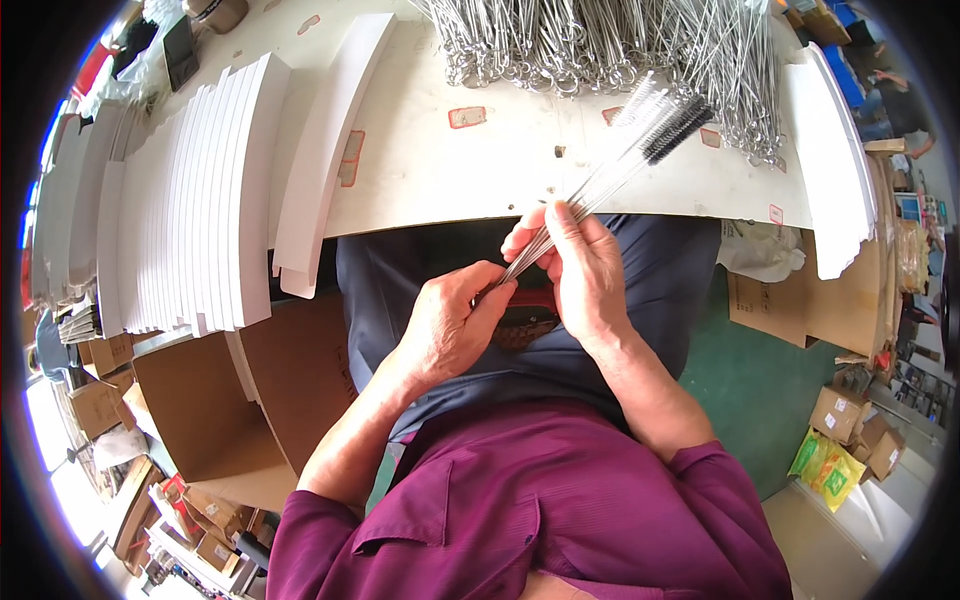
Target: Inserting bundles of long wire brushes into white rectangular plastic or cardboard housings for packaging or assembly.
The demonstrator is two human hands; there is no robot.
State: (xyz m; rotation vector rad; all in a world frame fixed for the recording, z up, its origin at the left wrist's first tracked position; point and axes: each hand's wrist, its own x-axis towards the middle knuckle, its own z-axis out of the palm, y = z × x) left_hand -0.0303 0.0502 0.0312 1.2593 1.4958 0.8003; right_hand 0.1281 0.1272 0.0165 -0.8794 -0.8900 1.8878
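A small bunch of straw-cleaning brushes (610, 180) slants up and to the right over the table's near edge. Its wire handles are thin and metallic; the bristle heads are black on some and whitish on others. My left hand (450, 318) is closed around the lower handle ends. Higher up, the thumb and fingers of my right hand (588, 275) pinch the same handles. On the table beyond lies a big heap of brushes (590, 50), their wire loops turned toward me.
Long white cartons (215, 190) stand in a row on the left, with a single white carton (330, 150) beside them. More white card pieces (835, 165) lie at the table's right end. An open brown cardboard box (210, 410) sits below on the left.
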